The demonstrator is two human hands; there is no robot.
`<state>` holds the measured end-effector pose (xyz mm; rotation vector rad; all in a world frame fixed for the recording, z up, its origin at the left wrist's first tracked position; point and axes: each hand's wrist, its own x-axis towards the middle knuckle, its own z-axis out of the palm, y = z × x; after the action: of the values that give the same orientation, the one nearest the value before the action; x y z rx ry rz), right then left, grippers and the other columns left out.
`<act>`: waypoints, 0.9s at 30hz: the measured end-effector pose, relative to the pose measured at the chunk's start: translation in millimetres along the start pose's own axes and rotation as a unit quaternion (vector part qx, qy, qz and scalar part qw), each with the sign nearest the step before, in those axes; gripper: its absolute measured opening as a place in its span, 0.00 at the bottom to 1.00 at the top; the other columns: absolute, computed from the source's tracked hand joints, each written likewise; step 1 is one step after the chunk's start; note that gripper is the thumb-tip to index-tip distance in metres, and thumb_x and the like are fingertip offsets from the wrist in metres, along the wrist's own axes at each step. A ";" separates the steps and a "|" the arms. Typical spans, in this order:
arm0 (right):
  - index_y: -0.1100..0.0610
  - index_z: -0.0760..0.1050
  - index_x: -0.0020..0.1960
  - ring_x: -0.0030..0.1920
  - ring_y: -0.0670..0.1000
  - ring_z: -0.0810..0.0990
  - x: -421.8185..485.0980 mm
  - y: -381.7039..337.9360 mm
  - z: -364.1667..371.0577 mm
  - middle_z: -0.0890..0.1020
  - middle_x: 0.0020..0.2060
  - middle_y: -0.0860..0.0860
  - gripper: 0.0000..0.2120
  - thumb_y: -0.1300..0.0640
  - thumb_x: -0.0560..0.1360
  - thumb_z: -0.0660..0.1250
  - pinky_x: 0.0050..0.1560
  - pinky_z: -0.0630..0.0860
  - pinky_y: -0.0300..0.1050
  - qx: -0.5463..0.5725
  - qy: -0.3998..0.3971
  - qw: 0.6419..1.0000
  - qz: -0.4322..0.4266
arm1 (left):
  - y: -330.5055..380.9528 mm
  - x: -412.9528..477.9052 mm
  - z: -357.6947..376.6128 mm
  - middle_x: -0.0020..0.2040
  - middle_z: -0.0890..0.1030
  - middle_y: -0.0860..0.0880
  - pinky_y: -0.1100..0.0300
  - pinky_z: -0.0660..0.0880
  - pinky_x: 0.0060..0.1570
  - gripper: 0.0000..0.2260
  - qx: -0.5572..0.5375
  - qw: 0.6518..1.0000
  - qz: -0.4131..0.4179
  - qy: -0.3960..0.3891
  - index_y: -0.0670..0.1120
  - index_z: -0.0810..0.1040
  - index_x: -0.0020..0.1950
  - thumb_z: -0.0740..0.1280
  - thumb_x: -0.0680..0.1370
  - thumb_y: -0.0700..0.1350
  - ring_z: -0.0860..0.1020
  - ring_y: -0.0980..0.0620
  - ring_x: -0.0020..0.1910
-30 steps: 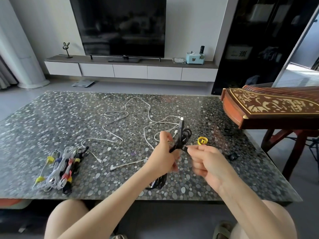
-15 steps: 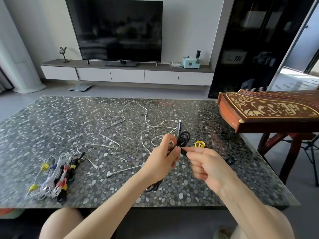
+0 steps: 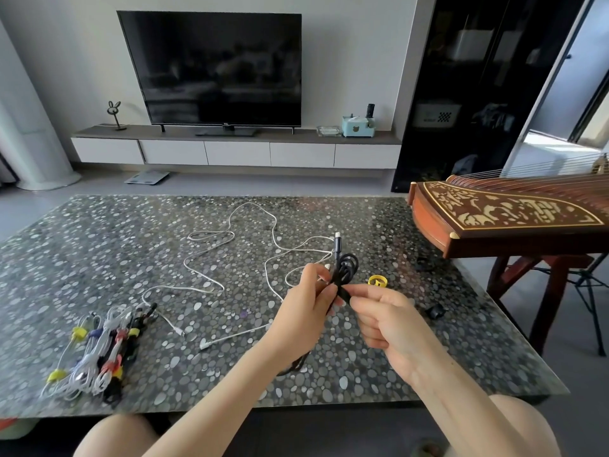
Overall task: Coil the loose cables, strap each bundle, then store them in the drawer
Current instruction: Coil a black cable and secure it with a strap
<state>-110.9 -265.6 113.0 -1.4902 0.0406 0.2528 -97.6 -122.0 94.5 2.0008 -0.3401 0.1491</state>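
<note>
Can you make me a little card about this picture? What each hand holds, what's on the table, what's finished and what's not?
Left hand: grips the black cable, partly coiled, plug pointing up
Right hand: pinches the same cable
Not done: white cables, loose and uncoiled on the table
Finished: strapped bundles, near left of the table
Spare: yellow strap, just beyond the right hand
</note>
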 end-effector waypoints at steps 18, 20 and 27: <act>0.63 0.77 0.55 0.20 0.45 0.61 12.5 0.3 -6.1 0.64 0.21 0.49 0.11 0.66 0.77 0.58 0.19 0.58 0.37 0.234 -0.076 0.965 0.097 | 4.1 0.6 -5.3 0.34 0.81 0.52 0.62 0.67 0.24 0.06 -0.078 0.996 -0.013 0.028 0.49 0.68 0.50 0.59 0.81 0.38 0.70 0.57 0.24; 0.62 0.77 0.52 0.19 0.45 0.60 15.5 0.8 -6.2 0.63 0.21 0.49 0.10 0.66 0.77 0.57 0.19 0.58 0.37 0.284 -0.082 0.946 0.131 | 1.7 2.3 -3.7 0.36 0.81 0.49 0.58 0.67 0.26 0.05 -0.052 0.998 -0.011 0.036 0.48 0.68 0.49 0.59 0.81 0.38 0.70 0.53 0.25; 0.59 0.74 0.47 0.18 0.45 0.59 24.2 11.7 -4.6 0.62 0.20 0.48 0.09 0.66 0.77 0.56 0.17 0.58 0.37 0.337 -0.088 0.922 0.171 | -6.4 6.3 -1.5 0.37 0.81 0.40 0.55 0.68 0.26 0.04 -0.052 0.996 -0.046 0.053 0.47 0.71 0.47 0.63 0.80 0.38 0.70 0.49 0.26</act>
<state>-89.0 -266.0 96.8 -0.7609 0.2237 0.5908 -89.6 -119.1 91.2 1.8936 -0.1839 0.1751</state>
